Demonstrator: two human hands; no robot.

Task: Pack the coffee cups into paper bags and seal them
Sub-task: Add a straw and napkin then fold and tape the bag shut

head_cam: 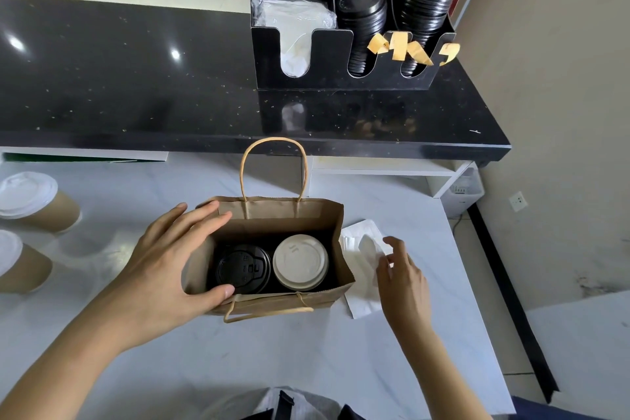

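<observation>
White desk (204, 368) is seen below a black counter (136, 78), on which a black organiser (327, 54) stocked with stacked lids is set. Open paper bag (283, 218) is stood upright mid-desk; two cups are lodged inside, side by side, black lid (243, 268) left, white lid (300, 261) right. Left hand (160, 269) is spread over the bag's left rim, fingers straight, thumb on the near edge. Right hand (404, 278) is held over white napkins (361, 303) beside the bag, fingers loosely curled, nothing gripped. Two further cups (41, 201) are noted far left.
</observation>
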